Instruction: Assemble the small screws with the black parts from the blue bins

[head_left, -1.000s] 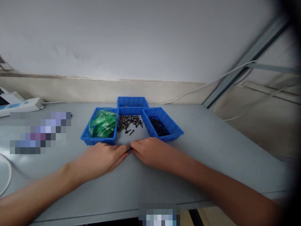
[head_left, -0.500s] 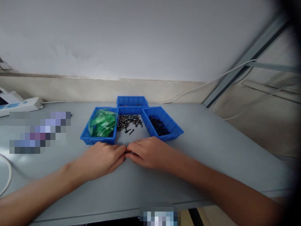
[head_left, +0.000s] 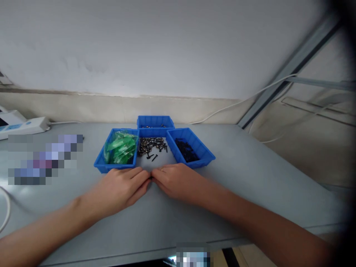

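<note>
My left hand (head_left: pixel 125 187) and my right hand (head_left: pixel 176 181) meet fingertip to fingertip above the table, both closed in a pinch. A tiny dark piece (head_left: pixel 151 178) shows between the fingertips, mostly hidden, too small to make out. Just beyond them lies a loose pile of dark and brassy screws (head_left: pixel 151 145), a few of them apart at its near edge. Left of the pile, a blue bin (head_left: pixel 101 167) holds green plastic bags (head_left: pixel 121 146). Another blue bin (head_left: pixel 205 157), on the right, contains small black parts (head_left: pixel 185 150).
At the back a third blue bin (head_left: pixel 155 121) has small metal pieces in it. A white power strip (head_left: pixel 30 126) lies far left, near a blurred-out object (head_left: pixel 47 159). A white cable (head_left: pixel 219 109) runs along the wall to a metal frame (head_left: pixel 267 94) at right.
The hands stay pinched together at nearly the same spot, the right fingers drawn closer together. The whole view has shifted slightly. Bins and screws look unmoved.
</note>
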